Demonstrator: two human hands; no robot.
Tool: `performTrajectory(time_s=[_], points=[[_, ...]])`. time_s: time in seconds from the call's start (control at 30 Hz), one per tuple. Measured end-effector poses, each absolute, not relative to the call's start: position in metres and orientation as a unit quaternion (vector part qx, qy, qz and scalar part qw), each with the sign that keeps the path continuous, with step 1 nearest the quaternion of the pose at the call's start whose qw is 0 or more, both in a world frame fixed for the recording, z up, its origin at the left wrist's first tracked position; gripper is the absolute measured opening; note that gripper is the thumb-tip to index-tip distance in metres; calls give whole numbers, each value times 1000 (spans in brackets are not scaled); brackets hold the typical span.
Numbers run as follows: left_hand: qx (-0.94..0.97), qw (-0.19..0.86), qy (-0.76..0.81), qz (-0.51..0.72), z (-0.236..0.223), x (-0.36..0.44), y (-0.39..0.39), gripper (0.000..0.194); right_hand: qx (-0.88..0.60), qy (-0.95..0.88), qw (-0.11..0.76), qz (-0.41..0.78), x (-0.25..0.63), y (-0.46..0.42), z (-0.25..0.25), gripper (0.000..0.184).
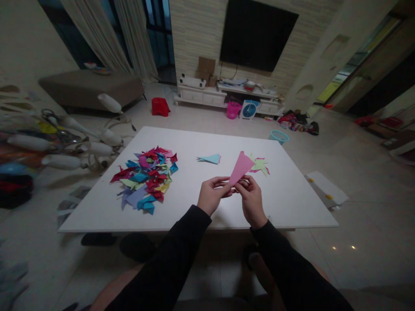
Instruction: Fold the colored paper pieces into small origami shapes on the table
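Note:
I hold a pink folded paper triangle point(241, 167) up over the white table point(285, 198). My left hand point(212, 194) pinches its lower tip from the left. My right hand point(251, 199) pinches the same lower end from the right. Both hands are closed on the paper, with black sleeves behind them. A heap of folded coloured paper pieces point(145, 178) lies on the table to the left. A light blue folded paper point(210, 158) lies beyond my hands. Green and pink folded pieces point(260, 165) lie just behind the pink triangle.
A fallen lamp with white shades point(81, 147) and scissors point(48, 115) sit at the left. A white box point(326, 188) lies on the floor right of the table. A TV stand point(227, 97), red stool point(160, 106) and baskets stand beyond.

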State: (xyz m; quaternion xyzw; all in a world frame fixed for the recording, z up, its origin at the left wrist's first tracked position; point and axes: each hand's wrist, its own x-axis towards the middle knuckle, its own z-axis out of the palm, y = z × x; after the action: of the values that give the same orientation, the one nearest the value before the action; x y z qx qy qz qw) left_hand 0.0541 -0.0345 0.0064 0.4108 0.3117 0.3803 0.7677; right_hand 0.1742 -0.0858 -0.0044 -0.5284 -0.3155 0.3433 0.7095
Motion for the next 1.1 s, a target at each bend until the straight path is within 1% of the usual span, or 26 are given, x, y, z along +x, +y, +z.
performTrajectory(time_s=[0.1,0.2,0.27,0.3,0.47,0.67,0.73,0.87,1.1], points=[[479,707,331,402,9,54,-36,53,-546,-322,707,314,175,-86,-2,26],[512,671,338,417,10,54,-36,41,-561,-321,706,290,176,-86,-1,25],[499,689,326,411,9,54,-35,35,-567,-320,705,282,176,-87,0,24],[486,705,319,408,8,54,-35,35,-569,-320,705,279,177,-87,0,24],[430,751,309,394,3,54,-33,41,-568,-319,704,284,176,-88,1,23],[368,802,289,371,0,57,-35,46,-572,-333,690,293,177,-88,-2,12],[347,819,282,359,1,57,-36,46,-575,-334,689,289,179,-88,-4,12],[326,830,290,348,3,57,-36,41,-573,-336,692,283,180,-88,-7,16],[326,821,312,350,4,57,-35,33,-573,-346,688,279,179,-88,-7,16]])
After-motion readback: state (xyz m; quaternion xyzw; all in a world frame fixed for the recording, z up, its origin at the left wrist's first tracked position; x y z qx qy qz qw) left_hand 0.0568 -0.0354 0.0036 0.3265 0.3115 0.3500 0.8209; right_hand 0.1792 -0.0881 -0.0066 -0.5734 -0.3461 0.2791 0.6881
